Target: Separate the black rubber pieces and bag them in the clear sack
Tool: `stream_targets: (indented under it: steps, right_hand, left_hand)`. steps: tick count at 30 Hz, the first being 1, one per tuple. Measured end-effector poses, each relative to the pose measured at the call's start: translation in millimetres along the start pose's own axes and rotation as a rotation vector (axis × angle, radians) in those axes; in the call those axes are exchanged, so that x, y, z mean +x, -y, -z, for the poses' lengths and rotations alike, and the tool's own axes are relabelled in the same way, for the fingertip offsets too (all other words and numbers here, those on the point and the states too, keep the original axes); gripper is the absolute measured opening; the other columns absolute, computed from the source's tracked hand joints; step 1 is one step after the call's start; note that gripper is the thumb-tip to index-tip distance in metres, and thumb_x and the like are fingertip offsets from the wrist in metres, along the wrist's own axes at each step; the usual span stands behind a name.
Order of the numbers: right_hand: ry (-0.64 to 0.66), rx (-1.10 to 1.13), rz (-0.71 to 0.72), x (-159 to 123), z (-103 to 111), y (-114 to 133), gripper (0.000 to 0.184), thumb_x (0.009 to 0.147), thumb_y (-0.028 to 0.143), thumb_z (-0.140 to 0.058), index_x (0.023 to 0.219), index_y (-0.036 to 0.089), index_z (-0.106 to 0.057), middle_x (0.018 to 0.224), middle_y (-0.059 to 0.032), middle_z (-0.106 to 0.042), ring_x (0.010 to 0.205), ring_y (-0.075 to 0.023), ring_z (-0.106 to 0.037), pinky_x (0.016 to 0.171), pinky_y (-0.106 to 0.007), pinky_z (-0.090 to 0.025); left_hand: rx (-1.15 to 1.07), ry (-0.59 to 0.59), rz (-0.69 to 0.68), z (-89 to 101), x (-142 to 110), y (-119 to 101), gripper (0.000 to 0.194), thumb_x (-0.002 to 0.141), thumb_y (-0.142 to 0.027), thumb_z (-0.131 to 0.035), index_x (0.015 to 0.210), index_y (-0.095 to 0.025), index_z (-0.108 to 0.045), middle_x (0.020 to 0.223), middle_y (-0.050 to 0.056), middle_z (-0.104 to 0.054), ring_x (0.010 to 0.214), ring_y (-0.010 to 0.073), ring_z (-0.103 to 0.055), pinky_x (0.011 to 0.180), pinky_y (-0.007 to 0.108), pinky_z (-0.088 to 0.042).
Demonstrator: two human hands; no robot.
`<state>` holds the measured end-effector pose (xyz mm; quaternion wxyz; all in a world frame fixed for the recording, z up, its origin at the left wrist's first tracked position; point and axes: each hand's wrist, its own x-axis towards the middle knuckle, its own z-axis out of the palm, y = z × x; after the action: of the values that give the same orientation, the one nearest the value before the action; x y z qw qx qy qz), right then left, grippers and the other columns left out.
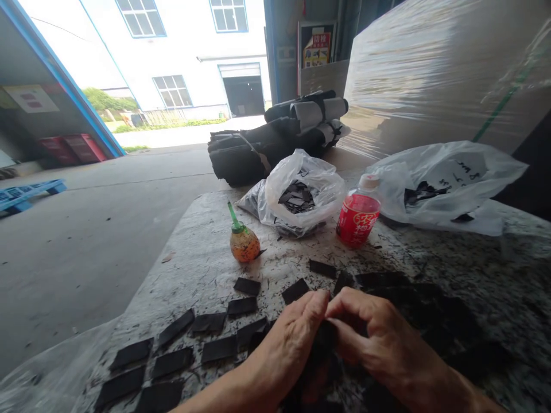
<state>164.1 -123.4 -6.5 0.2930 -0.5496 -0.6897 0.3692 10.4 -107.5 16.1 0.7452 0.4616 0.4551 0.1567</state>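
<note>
My left hand [289,338] and my right hand [375,335] meet low in the middle of the view, fingertips pinched together on a small black piece [323,344] held between them. Several flat black rectangular pieces [219,347] lie spread on the speckled table [206,258] to the left of my hands and beyond them. A darker heap of black pieces [430,310] sits to the right of my right hand.
Behind my hands stand a small orange bottle with a green nozzle [243,241], a red drink bottle [358,212], and two clear plastic bags [301,192] [447,180] holding black pieces. Black rolls [275,140] and a plastic-wrapped pallet load [443,69] are at the back. Concrete floor lies left.
</note>
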Motion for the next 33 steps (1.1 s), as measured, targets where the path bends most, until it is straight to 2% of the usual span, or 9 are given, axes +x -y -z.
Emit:
stream_targets:
  steps: [4, 7, 10, 13, 18, 21, 25, 30, 33]
  right_hand:
    - [0.032, 0.111, -0.125, -8, 19, -3, 0.03, 0.088, 0.039, -0.044, 0.071, 0.019, -0.058, 0.061, 0.0018, -0.058, 0.058, -0.0118, -0.054, 0.054, -0.021, -0.04]
    - [0.085, 0.133, -0.057, -14, 26, -3, 0.039, 0.089, 0.046, -0.042, 0.067, 0.018, -0.059, 0.068, 0.0009, -0.059, 0.063, -0.0116, -0.053, 0.059, -0.021, -0.04]
    - [0.132, 0.172, -0.073, -16, 24, -5, 0.027, 0.085, 0.04, -0.051, 0.072, 0.018, -0.06, 0.063, 0.0027, -0.058, 0.058, -0.0107, -0.052, 0.055, -0.021, -0.038]
    - [0.18, 0.277, -0.132, -14, 23, -10, 0.02, 0.085, 0.031, -0.051, 0.071, 0.018, -0.058, 0.056, 0.0037, -0.057, 0.054, -0.0108, -0.051, 0.053, -0.021, -0.038]
    - [0.089, 0.245, -0.183, -11, 39, -33, 0.024, 0.082, 0.039, -0.055, 0.071, 0.018, -0.056, 0.063, 0.004, -0.053, 0.058, -0.0098, -0.046, 0.052, -0.02, -0.036]
    - [0.045, 0.142, -0.203, -9, 52, -47, 0.026, 0.082, 0.04, -0.053, 0.069, 0.018, -0.054, 0.059, 0.0053, -0.045, 0.054, -0.0088, -0.038, 0.049, -0.021, -0.032]
    - [0.054, -0.005, -0.179, 1, 64, -55, 0.022, 0.083, 0.038, -0.05, 0.074, 0.018, -0.057, 0.061, 0.0038, -0.048, 0.055, -0.0102, -0.04, 0.049, -0.022, -0.033]
    - [0.044, -0.203, -0.058, 28, 67, -55, 0.02, 0.085, 0.034, -0.048, 0.075, 0.02, -0.06, 0.065, 0.0029, -0.058, 0.06, -0.0125, -0.051, 0.054, -0.022, -0.038]
    - [0.042, -0.282, -0.003, 43, 66, -57, 0.017, 0.085, 0.031, -0.05, 0.076, 0.021, -0.062, 0.07, 0.0035, -0.062, 0.063, -0.0127, -0.055, 0.06, -0.022, -0.039]
  left_hand:
    - [-0.212, 0.024, 0.055, -4.2, 4, 4, 0.067, 0.078, -0.07, -0.028, 0.122, -0.022, -0.042, 0.062, 0.001, -0.061, 0.035, 0.0057, -0.033, 0.034, 0.016, -0.025]
    - [-0.206, -0.006, 0.064, -8.0, 6, 5, 0.068, 0.078, -0.071, -0.027, 0.123, -0.022, -0.04, 0.049, -0.003, -0.054, 0.034, 0.0072, -0.031, 0.034, 0.017, -0.026]
    - [-0.095, 0.053, 0.005, -12.8, 6, 2, 0.058, 0.082, -0.065, -0.026, 0.106, -0.02, -0.053, 0.036, -0.007, -0.037, 0.033, 0.0078, -0.03, 0.034, 0.016, -0.026]
    - [-0.004, 0.161, -0.095, -15.0, 8, 2, 0.046, 0.085, -0.057, -0.033, 0.084, -0.018, -0.057, 0.05, -0.004, -0.049, 0.034, 0.005, -0.031, 0.032, 0.015, -0.025]
    - [0.111, 0.131, -0.021, -8.2, 14, 10, 0.023, 0.083, -0.037, -0.048, 0.088, -0.017, -0.056, 0.067, 0.0, -0.064, 0.033, 0.0033, -0.025, 0.032, 0.018, -0.016]
    - [0.354, 0.08, -0.039, -4.0, 10, 7, 0.022, 0.082, -0.03, -0.046, 0.085, -0.016, -0.062, 0.065, 0.0, -0.064, 0.041, 0.0054, -0.031, 0.038, 0.019, -0.022]
    - [0.859, 0.059, -0.154, -2.4, 2, -8, 0.02, 0.082, -0.02, -0.043, 0.069, -0.019, -0.059, 0.061, -0.001, -0.057, 0.052, 0.0086, -0.047, 0.049, 0.018, -0.033]
    - [1.309, 0.041, -0.254, -0.9, 10, -13, 0.014, 0.074, -0.01, -0.041, 0.066, -0.021, -0.044, 0.053, -0.003, -0.048, 0.04, 0.0094, -0.036, 0.038, 0.023, -0.019]
    - [1.319, 0.077, -0.257, 1.8, 21, -3, 0.017, 0.072, -0.008, -0.039, 0.076, -0.021, -0.05, 0.054, -0.002, -0.052, 0.037, 0.01, -0.03, 0.037, 0.025, -0.014]
